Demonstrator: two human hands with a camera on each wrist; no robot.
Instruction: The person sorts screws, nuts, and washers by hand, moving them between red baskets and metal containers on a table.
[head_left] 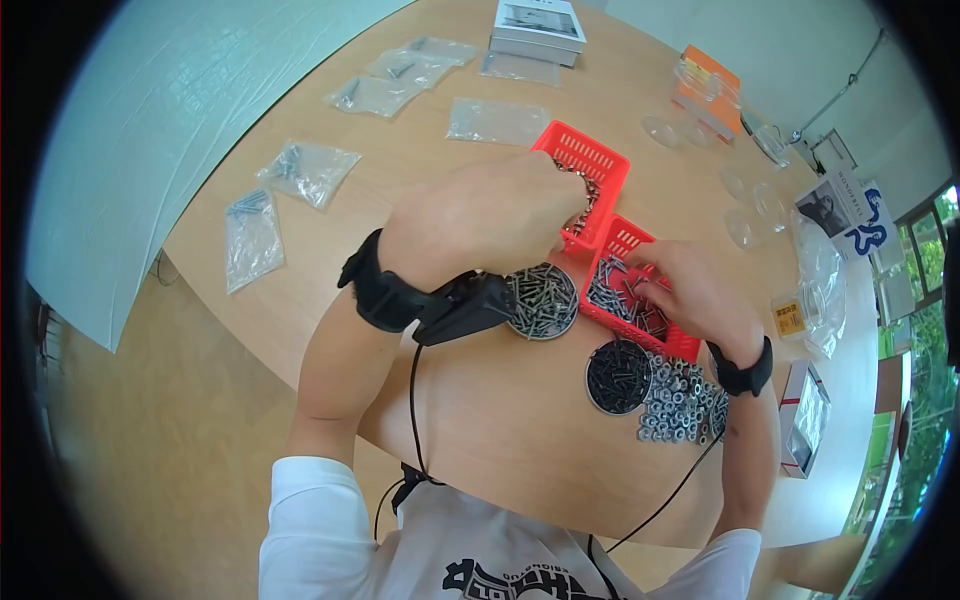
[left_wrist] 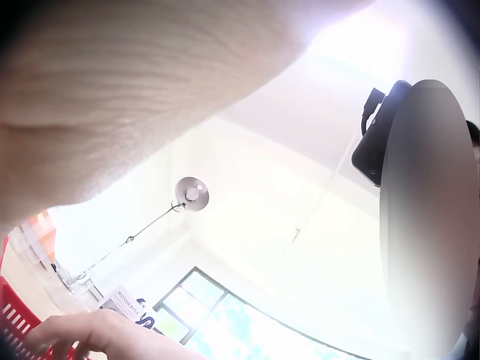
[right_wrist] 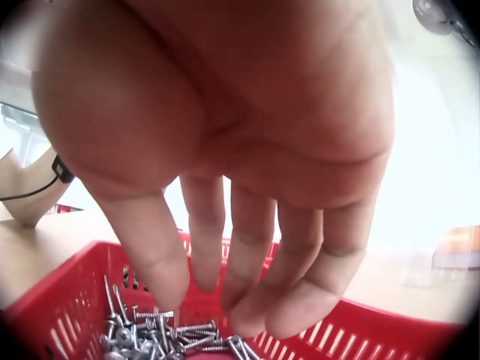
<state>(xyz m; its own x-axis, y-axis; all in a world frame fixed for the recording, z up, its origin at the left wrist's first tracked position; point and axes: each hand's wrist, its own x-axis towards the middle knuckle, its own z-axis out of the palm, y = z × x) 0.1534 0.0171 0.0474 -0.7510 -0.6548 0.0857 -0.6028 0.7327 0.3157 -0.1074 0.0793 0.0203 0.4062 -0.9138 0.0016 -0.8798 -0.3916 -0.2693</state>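
My right hand (head_left: 690,285) reaches down into the near red basket (head_left: 680,343), its fingers (right_wrist: 251,240) slightly bent and spread over the screws (right_wrist: 169,337) inside. Nothing shows between the thumb and fingertips. The left hand (head_left: 490,205) bends over the near-left side of the far red basket (head_left: 590,152), which contains small brownish metal pieces (head_left: 592,190). Its fingers are mostly hidden behind the back of the hand, so I cannot tell whether they hold anything. Below the left hand stands a round dish of silvery screws (head_left: 542,303).
Black screws (head_left: 618,377) fill another round dish beside a group of metal nuts (head_left: 680,405). Plastic bags (head_left: 310,170) lie at the left and back. Books (head_left: 538,30) are stacked at the far edge. Clear round containers (head_left: 755,215) and a white box (head_left: 805,418) stand at the right.
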